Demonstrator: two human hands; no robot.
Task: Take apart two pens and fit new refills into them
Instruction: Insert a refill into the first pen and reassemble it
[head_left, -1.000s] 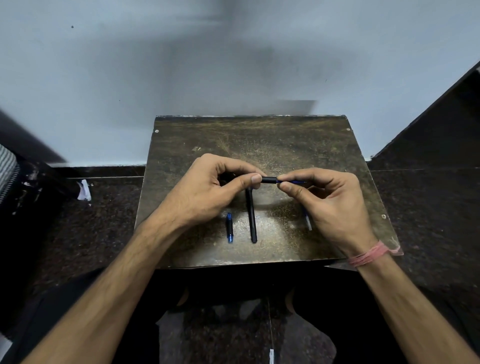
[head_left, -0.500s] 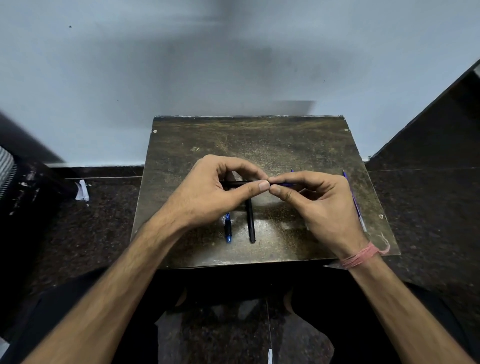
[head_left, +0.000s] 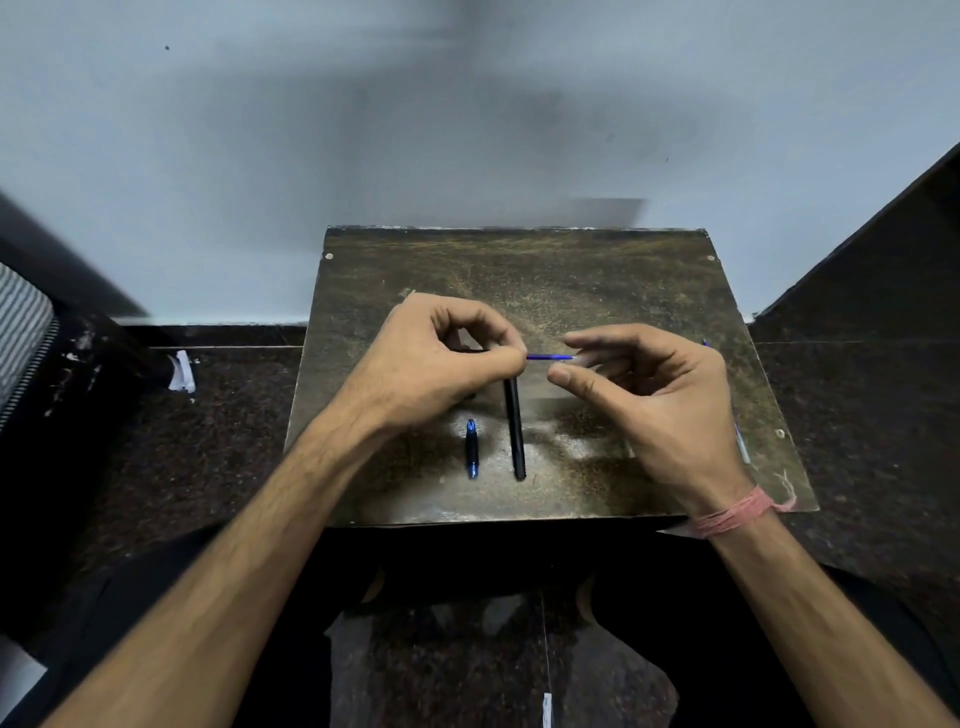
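Note:
My left hand is closed over a black pen barrel, which is almost wholly hidden in the fist. A thin blue refill sticks out of it to the right. My right hand hovers just right of it with thumb and forefinger apart, and the refill's end lies between them without a pinch. A second black pen barrel lies on the dark wooden board, pointing towards me. A short blue-and-black pen piece lies to its left. Another refill shows partly behind my right hand.
The board rests over my lap against a pale wall. Dark speckled floor flanks it on both sides. A white paper scrap lies on the floor at left, near a striped object. A pink thread circles my right wrist.
My two hands were pinched together on the pen. My right hand has drawn away to the right and spread its fingers, and the blue refill now shows between the hands.

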